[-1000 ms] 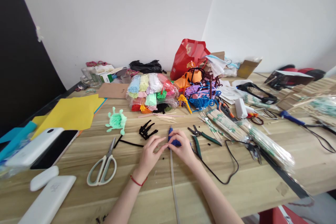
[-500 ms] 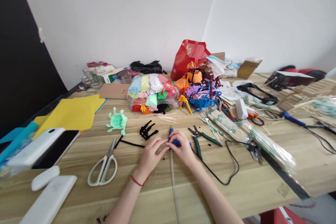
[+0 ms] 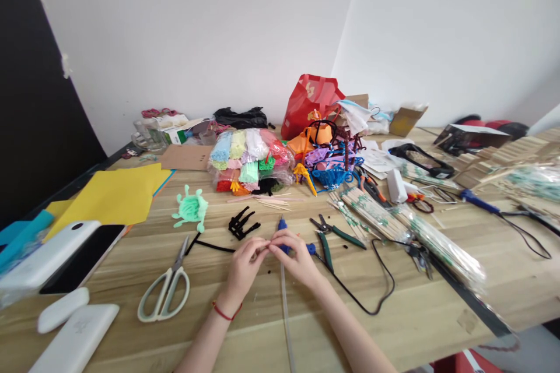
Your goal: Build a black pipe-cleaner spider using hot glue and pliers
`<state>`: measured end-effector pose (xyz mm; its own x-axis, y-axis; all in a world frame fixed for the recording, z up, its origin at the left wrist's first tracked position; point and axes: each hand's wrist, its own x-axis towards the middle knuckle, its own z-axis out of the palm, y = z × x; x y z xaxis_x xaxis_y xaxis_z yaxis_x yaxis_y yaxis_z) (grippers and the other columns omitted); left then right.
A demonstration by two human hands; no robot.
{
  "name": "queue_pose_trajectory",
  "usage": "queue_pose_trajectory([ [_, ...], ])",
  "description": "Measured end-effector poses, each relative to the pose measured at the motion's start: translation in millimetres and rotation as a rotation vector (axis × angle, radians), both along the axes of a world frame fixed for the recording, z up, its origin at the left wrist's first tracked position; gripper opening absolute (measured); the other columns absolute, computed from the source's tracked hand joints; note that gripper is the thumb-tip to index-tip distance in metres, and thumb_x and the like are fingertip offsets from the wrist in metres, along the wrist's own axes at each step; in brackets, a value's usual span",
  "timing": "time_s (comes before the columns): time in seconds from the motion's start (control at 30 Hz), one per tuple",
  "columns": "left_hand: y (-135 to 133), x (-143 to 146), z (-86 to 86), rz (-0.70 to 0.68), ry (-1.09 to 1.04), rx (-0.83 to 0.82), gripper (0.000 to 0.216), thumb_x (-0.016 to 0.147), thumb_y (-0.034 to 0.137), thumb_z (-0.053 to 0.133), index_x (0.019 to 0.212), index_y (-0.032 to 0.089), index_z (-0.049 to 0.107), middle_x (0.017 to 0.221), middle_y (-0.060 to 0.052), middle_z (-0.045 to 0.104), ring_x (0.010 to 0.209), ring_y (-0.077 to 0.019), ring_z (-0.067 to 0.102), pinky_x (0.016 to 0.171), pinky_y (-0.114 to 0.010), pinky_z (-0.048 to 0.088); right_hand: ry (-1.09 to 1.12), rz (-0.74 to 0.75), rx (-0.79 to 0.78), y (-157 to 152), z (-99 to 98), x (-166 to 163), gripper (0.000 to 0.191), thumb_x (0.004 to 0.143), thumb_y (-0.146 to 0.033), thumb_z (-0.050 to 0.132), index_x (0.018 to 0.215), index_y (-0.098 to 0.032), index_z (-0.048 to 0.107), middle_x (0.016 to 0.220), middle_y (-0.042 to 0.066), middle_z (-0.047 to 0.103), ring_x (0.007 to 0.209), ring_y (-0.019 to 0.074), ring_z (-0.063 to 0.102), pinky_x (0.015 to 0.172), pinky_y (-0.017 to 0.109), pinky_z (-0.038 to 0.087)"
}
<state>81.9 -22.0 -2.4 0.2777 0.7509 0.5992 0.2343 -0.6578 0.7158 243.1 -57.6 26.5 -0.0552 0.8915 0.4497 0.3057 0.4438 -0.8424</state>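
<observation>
My left hand [image 3: 247,261] and my right hand [image 3: 298,257] meet at the fingertips above the table, both closed in a pinch. Whatever sits between the fingers is too small to make out. Partly under my right hand lies a blue glue gun [image 3: 282,226], a long clear glue stick [image 3: 286,317] running from it toward me. Just beyond my left hand is a black hand-like shape of bent fuzzy stems [image 3: 242,223]. A black pipe cleaner [image 3: 214,246] stretches away to the left of that hand.
White-handled scissors [image 3: 165,294] and a green crocheted-looking piece [image 3: 191,208] lie left. Green-handled pliers [image 3: 335,235], a black cord [image 3: 389,285] and bagged wooden sticks [image 3: 446,245] are right. Behind stand bundled pipe cleaners [image 3: 249,160] and a red bag [image 3: 308,105].
My joined fingertips have shifted slightly left, off the glue gun, and both hands stay pinched. The whole view has also moved a little.
</observation>
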Motion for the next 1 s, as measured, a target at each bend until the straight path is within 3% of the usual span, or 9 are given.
queue_pose_trajectory([
  [0.1, 1, 1, 2.7, -0.019, -0.09, -0.042, 0.013, 0.083, 0.025, 0.059, 0.089, 0.02, 0.07, 0.087, -0.006, 0.07, 0.075, -0.0154, 0.064, 0.071, -0.028, 0.053, 0.058, 0.01, -0.022, 1, 2.0, 0, 0.016, 0.085, -0.032, 0.059, 0.085, -0.02, 0.071, 0.097, 0.008, 0.063, 0.094, 0.0192, 0.059, 0.087, 0.033, 0.046],
  [0.23, 2, 2, 8.0, -0.024, -0.198, -0.262, 0.017, 0.084, 0.029, 0.058, 0.086, 0.018, 0.07, 0.08, -0.004, 0.069, 0.052, -0.0089, 0.053, 0.051, -0.022, 0.047, 0.19, 0.055, -0.072, 3, 1.4, 1, 0.018, 0.083, -0.036, 0.061, 0.09, -0.023, 0.072, 0.098, 0.008, 0.063, 0.098, 0.0201, 0.058, 0.089, 0.034, 0.045],
  [0.37, 4, 3, 11.1, 0.018, -0.306, -0.439, 0.019, 0.081, 0.034, 0.06, 0.083, 0.016, 0.067, 0.073, -0.003, 0.067, 0.051, -0.0085, 0.05, 0.05, -0.02, 0.043, 0.395, 0.078, -0.209, 6, -4.2, 6, 0.023, 0.079, -0.041, 0.065, 0.092, -0.023, 0.072, 0.096, 0.007, 0.065, 0.092, 0.0202, 0.059, 0.079, 0.033, 0.048],
  [0.5, 7, 2, 11.2, 0.092, -0.373, -0.468, 0.024, 0.074, 0.038, 0.067, 0.073, 0.016, 0.059, 0.064, 0.001, 0.059, 0.051, -0.0084, 0.049, 0.05, -0.02, 0.041, 0.669, 0.059, -0.357, 11, -11.7, 11, 0.029, 0.074, -0.041, 0.07, 0.094, -0.02, 0.071, 0.085, 0.006, 0.067, 0.072, 0.0154, 0.059, 0.071, 0.031, 0.049],
  [0.63, 8, 1, 12.9, 0.106, -0.403, -0.462, 0.029, 0.081, 0.045, 0.057, 0.072, 0.017, 0.053, 0.064, 0.001, 0.055, 0.052, -0.0086, 0.047, 0.051, -0.02, 0.039, 0.8, 0.025, -0.353, 13, -12.5, 13, 0.029, 0.068, -0.037, 0.075, 0.091, -0.019, 0.071, 0.079, 0.004, 0.067, 0.065, 0.0131, 0.058, 0.067, 0.029, 0.048],
  [0.83, 3, 2, 12.1, 0.05, -0.319, -0.53, 0.047, 0.089, 0.048, 0.041, 0.053, 0.019, 0.038, 0.047, 0.004, 0.04, 0.045, -0.0089, 0.038, 0.049, -0.023, 0.033, 0.656, -0.037, -0.305, 13, -12.3, 15, 0.023, 0.072, -0.032, 0.07, 0.091, -0.019, 0.067, 0.072, 0.002, 0.063, 0.062, 0.0133, 0.057, 0.063, 0.028, 0.047],
  [1.0, 1, 3, 5.3, 0.029, -0.223, -0.534, 0.048, 0.09, 0.051, 0.037, 0.053, 0.02, 0.032, 0.046, 0.006, 0.03, 0.044, -0.009, 0.031, 0.047, -0.024, 0.028, 0.201, -0.18, -0.186, 14, -15.3, 24, 0.019, 0.077, -0.022, 0.056, 0.095, -0.019, 0.064, 0.081, 0.004, 0.064, 0.071, 0.0165, 0.058, 0.069, 0.031, 0.048],
])
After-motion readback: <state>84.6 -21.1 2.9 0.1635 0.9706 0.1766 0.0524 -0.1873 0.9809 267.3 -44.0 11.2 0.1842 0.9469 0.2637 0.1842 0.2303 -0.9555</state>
